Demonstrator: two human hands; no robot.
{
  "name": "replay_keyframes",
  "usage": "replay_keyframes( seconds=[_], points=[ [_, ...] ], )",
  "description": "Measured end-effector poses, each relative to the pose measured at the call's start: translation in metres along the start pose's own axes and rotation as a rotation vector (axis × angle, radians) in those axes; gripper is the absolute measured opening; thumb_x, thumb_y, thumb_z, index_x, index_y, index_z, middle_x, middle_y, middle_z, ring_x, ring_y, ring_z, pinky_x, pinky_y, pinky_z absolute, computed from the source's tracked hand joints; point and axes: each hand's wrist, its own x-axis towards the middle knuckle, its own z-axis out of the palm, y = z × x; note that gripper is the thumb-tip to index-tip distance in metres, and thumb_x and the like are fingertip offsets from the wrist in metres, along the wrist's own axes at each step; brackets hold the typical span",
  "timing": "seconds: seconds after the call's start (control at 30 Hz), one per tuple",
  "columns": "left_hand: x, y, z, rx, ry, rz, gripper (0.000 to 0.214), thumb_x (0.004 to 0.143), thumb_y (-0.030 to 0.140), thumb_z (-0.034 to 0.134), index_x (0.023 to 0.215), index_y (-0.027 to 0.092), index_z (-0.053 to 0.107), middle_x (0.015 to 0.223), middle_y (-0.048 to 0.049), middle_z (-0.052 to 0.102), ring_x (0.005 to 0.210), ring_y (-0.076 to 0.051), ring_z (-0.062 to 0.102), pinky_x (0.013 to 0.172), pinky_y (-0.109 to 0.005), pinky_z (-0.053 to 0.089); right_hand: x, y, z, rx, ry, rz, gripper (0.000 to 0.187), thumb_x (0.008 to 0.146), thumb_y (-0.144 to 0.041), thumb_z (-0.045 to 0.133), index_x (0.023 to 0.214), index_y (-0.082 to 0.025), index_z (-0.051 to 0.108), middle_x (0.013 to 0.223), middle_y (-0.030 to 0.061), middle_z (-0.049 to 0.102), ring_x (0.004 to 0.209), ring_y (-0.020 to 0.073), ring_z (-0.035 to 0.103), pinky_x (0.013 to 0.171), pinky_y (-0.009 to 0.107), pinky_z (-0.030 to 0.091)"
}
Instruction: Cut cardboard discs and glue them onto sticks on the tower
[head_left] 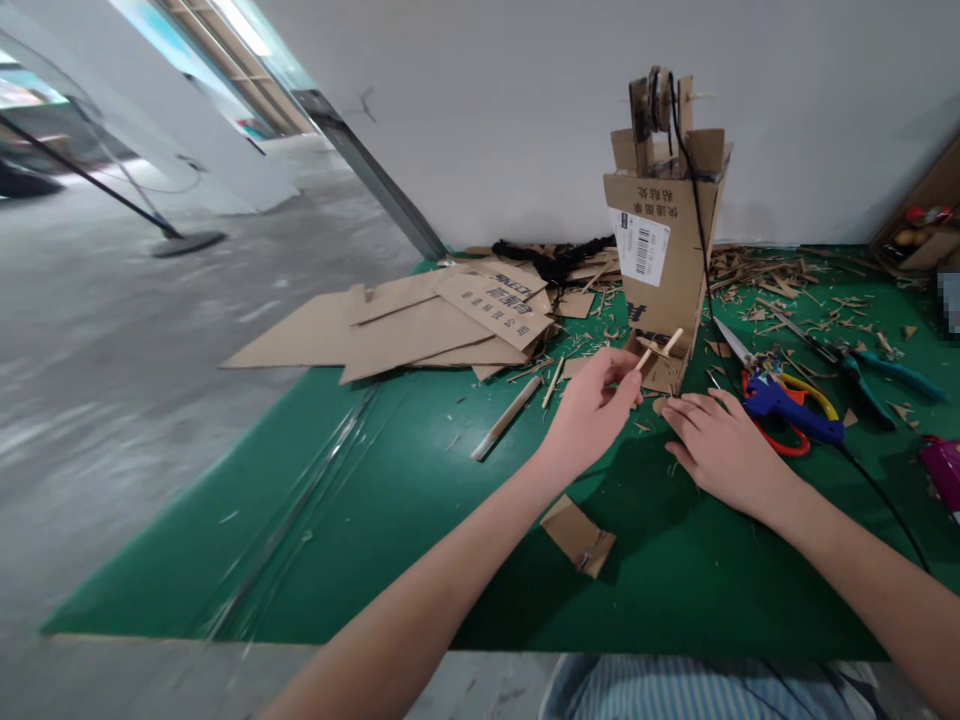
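My left hand (596,405) is closed on a thin wooden stick (661,347), which has a small crosspiece on it. The stick slants up in front of the lower opening of a tall cardboard box (664,265). Lower down and to the right, my right hand (720,448) lies palm down with its fingers stretched out and the thumb apart. Its fingertips touch a small round cardboard piece (660,406) near the box's base. On top of the box, a spool-like wheel (660,98) sits between cardboard uprights, with a black cord hanging from it.
Right of my hands lie a blue glue gun (795,408), scissors (796,442) and teal-handled pliers (870,380). Flat cardboard sheets (420,335) are stacked at left. A flat stick (506,418) and a cardboard scrap (576,535) lie on the green table (375,560); shavings surround the box.
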Motion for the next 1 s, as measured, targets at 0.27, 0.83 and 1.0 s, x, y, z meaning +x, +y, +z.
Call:
replay_keyframes(
  seconds=[0.27,0.83,1.0],
  points=[
    [0.008,0.001,-0.002,-0.470,0.078,-0.149,0.022,0.079,0.031,0.071,0.087,0.020,0.053,0.062,0.0086,0.044,0.044,-0.005,0.040,0.039,-0.018,0.027,0.003,0.001,0.001,0.044,0.022,0.076,0.017,0.093,-0.016,0.058,0.108,-0.016,0.067,0.108,0.0122,0.075,0.105,0.0308,0.061,0.101,0.049,0.041],
    [0.014,0.003,-0.005,-0.823,0.069,-0.368,0.025,0.069,0.021,0.079,0.085,0.016,0.060,0.076,0.0047,0.054,0.052,-0.003,0.048,0.044,-0.018,0.036,0.010,-0.007,0.003,0.185,0.052,0.012,0.021,0.098,-0.016,0.052,0.108,-0.016,0.071,0.108,0.0136,0.074,0.105,0.0308,0.065,0.095,0.052,0.047],
    [0.017,-0.003,-0.005,-0.803,0.132,-0.404,0.028,0.068,0.027,0.081,0.086,0.015,0.064,0.079,0.0026,0.060,0.055,-0.006,0.055,0.045,-0.020,0.041,0.010,-0.005,-0.002,0.978,0.213,0.309,0.033,0.102,-0.025,0.044,0.131,-0.025,0.061,0.122,0.0113,0.069,0.103,0.0232,0.070,0.090,0.044,0.059]
  ],
)
